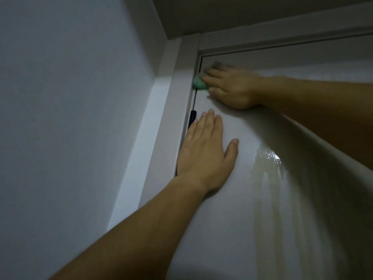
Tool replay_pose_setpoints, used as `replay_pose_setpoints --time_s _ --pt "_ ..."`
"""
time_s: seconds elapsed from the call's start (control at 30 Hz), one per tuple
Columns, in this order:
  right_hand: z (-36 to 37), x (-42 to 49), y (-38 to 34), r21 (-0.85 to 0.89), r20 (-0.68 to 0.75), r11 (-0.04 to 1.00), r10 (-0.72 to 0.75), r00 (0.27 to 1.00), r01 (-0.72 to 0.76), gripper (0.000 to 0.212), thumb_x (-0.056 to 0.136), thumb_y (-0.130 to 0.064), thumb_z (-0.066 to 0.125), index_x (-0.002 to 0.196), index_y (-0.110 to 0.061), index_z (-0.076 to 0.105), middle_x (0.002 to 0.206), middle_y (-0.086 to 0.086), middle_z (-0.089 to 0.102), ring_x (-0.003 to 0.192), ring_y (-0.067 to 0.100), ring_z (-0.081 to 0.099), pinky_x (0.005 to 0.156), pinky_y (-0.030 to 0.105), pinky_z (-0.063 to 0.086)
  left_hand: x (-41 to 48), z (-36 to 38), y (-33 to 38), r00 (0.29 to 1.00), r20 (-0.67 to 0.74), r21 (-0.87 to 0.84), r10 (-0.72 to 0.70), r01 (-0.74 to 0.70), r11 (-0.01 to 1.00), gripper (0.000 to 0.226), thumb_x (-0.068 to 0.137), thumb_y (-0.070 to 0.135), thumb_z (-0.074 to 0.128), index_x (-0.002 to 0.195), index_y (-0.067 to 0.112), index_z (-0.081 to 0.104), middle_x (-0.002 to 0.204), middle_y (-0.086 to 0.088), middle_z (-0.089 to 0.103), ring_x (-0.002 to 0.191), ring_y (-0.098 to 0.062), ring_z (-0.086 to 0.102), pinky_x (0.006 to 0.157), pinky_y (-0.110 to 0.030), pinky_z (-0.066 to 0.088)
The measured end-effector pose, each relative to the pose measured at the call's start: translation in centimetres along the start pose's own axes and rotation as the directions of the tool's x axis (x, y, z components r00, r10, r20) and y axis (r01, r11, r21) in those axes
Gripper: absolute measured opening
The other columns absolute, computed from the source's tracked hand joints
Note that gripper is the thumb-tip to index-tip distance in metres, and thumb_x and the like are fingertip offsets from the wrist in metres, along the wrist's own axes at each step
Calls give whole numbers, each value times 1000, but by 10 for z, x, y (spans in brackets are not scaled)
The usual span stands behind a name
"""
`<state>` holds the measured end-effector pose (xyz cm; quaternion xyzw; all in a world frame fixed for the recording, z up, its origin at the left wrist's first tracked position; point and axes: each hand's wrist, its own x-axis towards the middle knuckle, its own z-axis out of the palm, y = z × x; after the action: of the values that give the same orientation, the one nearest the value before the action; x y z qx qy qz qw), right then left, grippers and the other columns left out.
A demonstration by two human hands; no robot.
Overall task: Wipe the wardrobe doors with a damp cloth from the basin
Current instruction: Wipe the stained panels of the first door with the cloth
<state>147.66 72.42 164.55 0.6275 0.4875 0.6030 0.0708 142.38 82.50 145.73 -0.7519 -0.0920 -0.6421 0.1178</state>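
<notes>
The pale glossy wardrobe door (252, 209) fills the right half of the head view, seen from below. My right hand (232, 87) lies flat near the door's top left corner and presses a green cloth (198, 83) against it; only a small part of the cloth shows beyond my fingertips. My left hand (205, 154) rests flat on the door below, fingers straight and pointing up, holding nothing. Wet streaks (268, 168) shine on the door to the right of my left hand.
A white door frame (177, 93) runs up the door's left edge and across its top. A black hinge (191, 118) sits in the gap by my left fingertips. A plain wall (70, 118) stands at the left, the ceiling (222, 13) above.
</notes>
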Motion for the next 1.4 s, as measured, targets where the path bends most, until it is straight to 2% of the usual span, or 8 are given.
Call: replay_pose_setpoints --time_s 0.1,0.3,0.47,0.8,0.93,1.1,1.27,1.4 --pt "-11 23 10 2 -20 982 191 981 -191 69 105 -59 17 163 -25 0 171 2 -2 157 22 -6 126 43 -3 0 0 0 1000 2 -16 2 -2 1000 69 106 53 17 162 18 -4 171 1 -9 156 -10 -12 121 -25 -15" --pt "4 -22 2 -44 20 999 -5 1000 6 73 99 -71 15 161 -36 0 171 2 -2 157 26 -7 126 51 4 1 1 0 1000 -6 -9 -9 9 1000 70 106 53 17 162 17 -5 171 0 -9 156 -9 -12 119 -24 -16" --pt "-18 -14 29 -82 11 975 206 978 -205 73 100 -70 14 162 -32 8 171 4 2 157 27 -2 126 46 0 1 0 0 1000 11 -20 -19 20 1000 69 107 52 18 162 19 -6 171 2 -10 155 -9 -13 120 -24 -15" --pt "-11 14 4 -5 16 983 183 983 -183 77 97 -74 12 162 -34 6 171 4 -3 157 29 -10 126 51 -3 2 3 2 1000 1 8 -30 30 1000 69 106 51 19 162 18 -4 171 0 -8 156 -10 -11 124 -28 -12" --pt "-1 -19 7 -38 45 999 2 999 0 69 101 -69 15 161 -38 3 171 -1 -3 157 26 -8 126 50 -2 3 2 0 999 -6 11 -32 32 999 70 106 51 23 163 17 1 172 -1 -4 157 -11 -6 127 -30 -8" --pt "-19 -70 76 -51 -19 948 312 950 -313 75 98 -70 8 162 -31 6 171 5 -2 157 28 -6 127 45 -1 3 -1 4 999 12 0 -44 44 999 69 106 49 24 163 16 3 172 -1 -3 157 -13 -5 126 -29 -8" --pt "0 -110 48 -64 53 998 19 998 -15 76 95 -70 6 162 -34 0 171 -4 -5 156 20 -10 123 41 -6 5 -4 19 993 41 12 -113 112 994 69 106 44 26 162 13 2 171 -8 -4 158 -22 -6 128 -40 -4" --pt "-18 -74 76 -65 -17 960 270 963 -271 76 97 -66 8 162 -28 9 171 7 3 157 28 -3 126 43 -2 8 2 33 995 24 -68 -98 99 993 65 106 39 27 163 18 4 171 -8 -8 157 -22 -12 128 -39 -5"
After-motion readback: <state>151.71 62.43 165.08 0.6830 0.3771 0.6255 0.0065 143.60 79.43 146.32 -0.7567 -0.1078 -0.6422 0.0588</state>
